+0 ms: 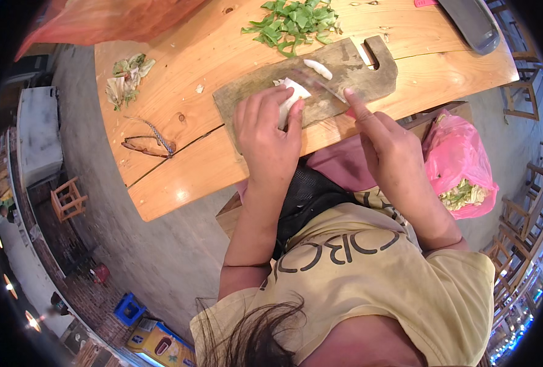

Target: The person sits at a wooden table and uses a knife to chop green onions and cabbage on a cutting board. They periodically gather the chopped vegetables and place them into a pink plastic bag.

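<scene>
A worn wooden cutting board (344,59) lies at a slant near the table's front edge. On it my left hand (269,126) presses a white vegetable stem piece (295,94), fingers around its left side and thumb at its right. My right hand (386,137) holds a knife (328,87) by its pink handle, the index finger along the blade's spine; the thin blade, blurred towards its tip, points up and left, right of the stem piece. One white slice (318,69) lies apart beyond the blade. Chopped green leaves (296,20) are heaped behind the board.
Wilted leaf scraps (127,80) and folded eyeglasses (152,142) lie on the wooden table (184,183) at left. A red plastic bag (115,18) covers its far left corner. A dark phone-like object (471,23) lies far right. A pink bag of leaves (459,169) is beside my right arm.
</scene>
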`<action>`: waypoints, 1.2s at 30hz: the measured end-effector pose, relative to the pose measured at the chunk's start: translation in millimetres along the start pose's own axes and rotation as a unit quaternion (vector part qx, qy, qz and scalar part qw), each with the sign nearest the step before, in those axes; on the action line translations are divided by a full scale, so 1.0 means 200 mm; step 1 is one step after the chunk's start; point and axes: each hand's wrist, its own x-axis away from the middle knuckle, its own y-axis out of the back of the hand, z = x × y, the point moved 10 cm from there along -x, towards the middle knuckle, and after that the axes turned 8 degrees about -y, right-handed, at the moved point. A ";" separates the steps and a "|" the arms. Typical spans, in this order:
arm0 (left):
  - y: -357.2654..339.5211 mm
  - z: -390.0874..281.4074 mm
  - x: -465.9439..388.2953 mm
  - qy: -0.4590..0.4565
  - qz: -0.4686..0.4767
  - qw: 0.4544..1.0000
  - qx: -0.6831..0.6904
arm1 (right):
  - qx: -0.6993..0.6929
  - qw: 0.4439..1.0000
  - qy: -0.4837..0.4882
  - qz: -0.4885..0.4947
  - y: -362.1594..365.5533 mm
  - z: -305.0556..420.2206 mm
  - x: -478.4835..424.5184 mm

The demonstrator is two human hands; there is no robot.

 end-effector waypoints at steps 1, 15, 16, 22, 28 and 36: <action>0.00 0.00 0.00 -0.002 -0.004 1.000 0.003 | 0.000 1.000 0.004 0.007 -0.01 0.02 0.00; 0.00 0.01 0.03 -0.008 -0.028 0.998 0.052 | 0.095 0.994 0.008 0.062 -0.22 0.15 -0.07; 0.00 0.01 0.03 -0.008 -0.023 0.998 0.053 | 0.105 0.993 0.006 0.060 -0.22 0.17 -0.09; 0.01 0.01 0.04 0.002 0.015 0.999 0.048 | 0.003 0.999 0.000 0.037 -0.12 0.04 -0.14; 0.08 -0.01 0.05 -0.010 0.024 0.999 0.019 | -0.130 0.986 -0.056 0.088 -0.06 -0.16 -0.12; 0.08 -0.17 0.24 -0.208 0.131 0.968 -0.049 | -0.253 0.961 -0.097 0.053 -0.09 -0.31 -0.09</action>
